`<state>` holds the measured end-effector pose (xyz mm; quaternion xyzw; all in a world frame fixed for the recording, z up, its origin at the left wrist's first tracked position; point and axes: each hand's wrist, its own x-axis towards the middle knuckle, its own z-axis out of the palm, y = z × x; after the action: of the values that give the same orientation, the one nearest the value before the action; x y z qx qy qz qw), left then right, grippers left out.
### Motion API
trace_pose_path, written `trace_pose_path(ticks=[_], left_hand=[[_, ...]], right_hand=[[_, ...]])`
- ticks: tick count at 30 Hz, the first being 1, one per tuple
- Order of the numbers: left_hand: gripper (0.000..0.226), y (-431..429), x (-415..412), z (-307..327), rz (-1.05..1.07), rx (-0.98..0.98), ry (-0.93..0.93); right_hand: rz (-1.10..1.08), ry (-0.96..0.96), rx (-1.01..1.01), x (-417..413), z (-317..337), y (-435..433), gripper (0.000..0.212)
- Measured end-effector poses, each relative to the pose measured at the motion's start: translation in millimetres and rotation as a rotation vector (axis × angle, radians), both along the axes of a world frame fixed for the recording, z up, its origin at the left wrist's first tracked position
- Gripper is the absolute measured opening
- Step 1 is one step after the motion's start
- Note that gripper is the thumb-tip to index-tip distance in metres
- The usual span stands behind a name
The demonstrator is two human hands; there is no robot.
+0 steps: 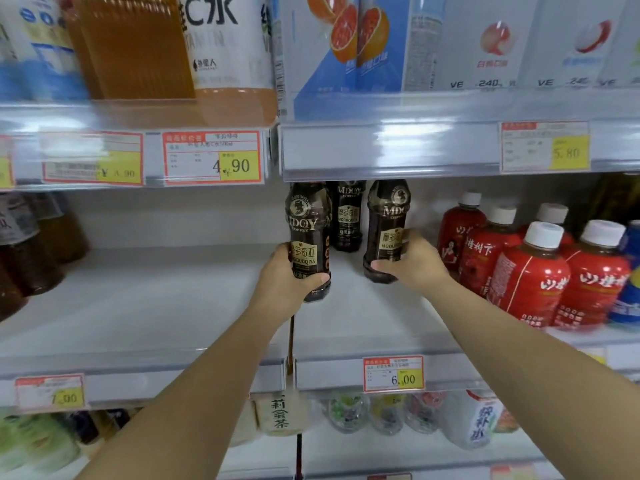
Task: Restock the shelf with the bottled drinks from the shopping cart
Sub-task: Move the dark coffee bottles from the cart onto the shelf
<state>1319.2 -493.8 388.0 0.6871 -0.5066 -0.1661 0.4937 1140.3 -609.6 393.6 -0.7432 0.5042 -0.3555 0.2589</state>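
Both your arms reach up to the middle shelf (173, 299), white & mostly bare on its left part. Your left hand (282, 278) is wrapped round the lower half of a dark coffee bottle (308, 237), thumb across the front near the base, fingers behind the label. Bottle is upright; can't tell if its base touches the shelf or sits just above it. Your right hand (412, 261) is closed on a second coffee bottle (386, 226) from the right side, thumb low across the front, fingers curled over the gold label. That one is also upright, just right of the first, w/ a gap between them. A third coffee bottle (348, 216) stands farther back on the shelf, between the two you hold, untouched.

Right of your right hand, near it, is a group of red bottles (533, 271) w/ white caps, several rows deep. A blue-labelled bottle (628, 289) shows at the far right edge. At the far left of the same shelf stand brown bottles (31, 251), blurred.

Shelf-edge price tag (393, 374) below your right forearm reads 6.00. Upper shelf rail carries a tag (212, 156) reading 4.90; above it is a big white-labelled bottle (225, 46) w/ orange liquid, & white cartons (485, 43) to the right. Bottom shelf stock is blurred. Shopping cart not in view.
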Motion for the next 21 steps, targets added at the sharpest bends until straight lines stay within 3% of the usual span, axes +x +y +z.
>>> trace_pose_path(ticks=[6,14,18,21], left_hand=[[0.061,0.3,0.7,-5.7,-0.001,-0.011,0.042],[0.063,6.4,6.1,-7.0,-0.07,0.025,0.12],[0.064,0.7,8.8,-6.8,-0.039,0.037,0.059],[0.063,-12.3,12.0,-4.1,-0.019,0.065,0.02]], right_hand=[[-0.159,0.011,0.007,26.3,1.1,-47.3,0.064],[-0.195,-0.073,-0.016,45.1,-4.2,-78.5,0.064],[-0.143,-0.073,0.024,43.9,-1.5,-76.2,0.076],[-0.038,0.066,0.099,35.0,2.4,-60.8,0.089]])
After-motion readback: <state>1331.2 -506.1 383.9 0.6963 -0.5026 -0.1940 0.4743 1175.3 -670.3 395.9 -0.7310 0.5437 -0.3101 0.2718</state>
